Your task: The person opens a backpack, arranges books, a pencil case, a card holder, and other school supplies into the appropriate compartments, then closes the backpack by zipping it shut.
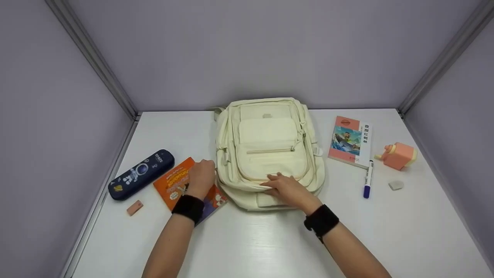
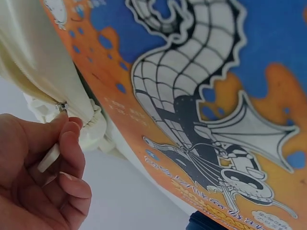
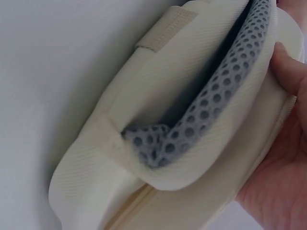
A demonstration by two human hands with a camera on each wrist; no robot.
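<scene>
The cream backpack [image 1: 276,164] is lying in the middle of the white table [image 1: 251,247], its long axis running from near to far. The left hand [image 1: 201,179] is working at its left edge, where thumb and forefinger are pinching the small metal zip pull [image 2: 61,106]; a pale tab [image 2: 49,158] is hanging inside the curled fingers. The pull is sitting right at those fingertips, the bag is lying to their right, and the zip is running away along the bag's edge. The left hand is lying nearer the pull, while the right hand [image 1: 291,189] is gripping the bag's near edge, thumb pressing one side (the right wrist view is hiding the fingertips). Grey mesh [image 3: 225,86] is showing beside that grip.

An orange book [image 1: 170,185] is lying slantwise under the left hand, just beside the bag. Farther left, a dark blue pencil case [image 1: 141,174] and a pink eraser [image 1: 134,207] are resting; on the right, another book [image 1: 349,139], a marker [image 1: 368,179], a pencil sharpener [image 1: 400,156] and a grey eraser [image 1: 396,185] are lying.
</scene>
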